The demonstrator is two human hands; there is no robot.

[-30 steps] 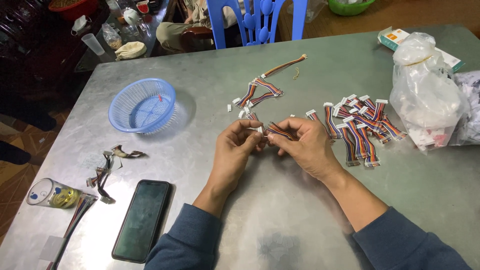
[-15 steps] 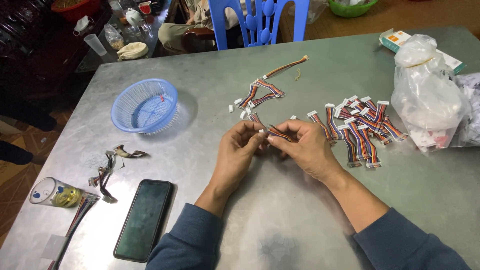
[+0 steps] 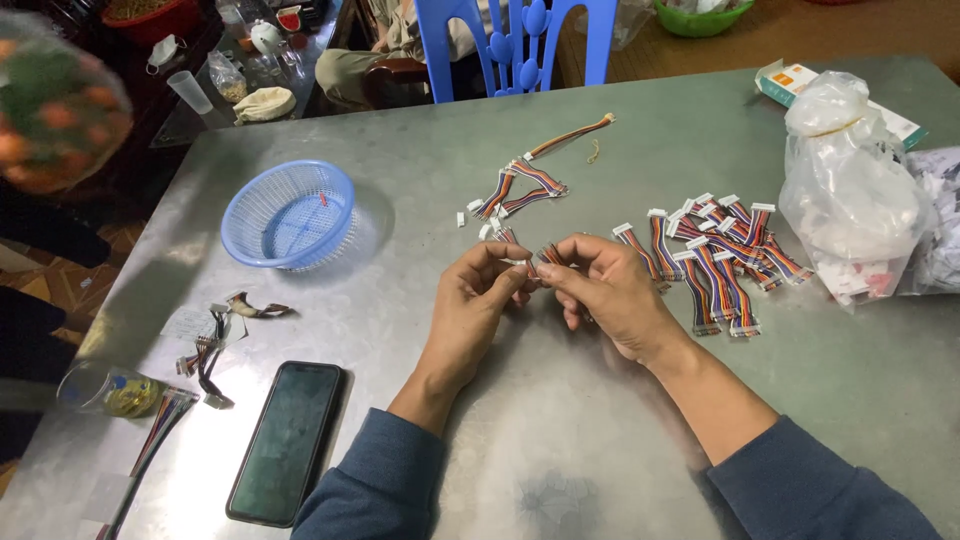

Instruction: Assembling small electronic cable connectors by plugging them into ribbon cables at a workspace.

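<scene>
Nothing's really shifted: your left hand [image 3: 478,300] and right hand [image 3: 610,290] still pinch the ribbon cable [image 3: 540,258] mid-tabletop [image 3: 600,440]. Grip near its white connector, not the wires.

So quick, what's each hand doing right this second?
Left hand: fingers pinched on one end of a short multicoloured wire harness.
Right hand: pinched on the other end of the same harness.

We see a light-blue mesh basket [image 3: 288,215], rainbow-striped ribbon cables [image 3: 720,255] with white plugs, a black phone [image 3: 287,441], a dull grey worktop [image 3: 560,440] and dark blue sleeves [image 3: 375,485].
</scene>
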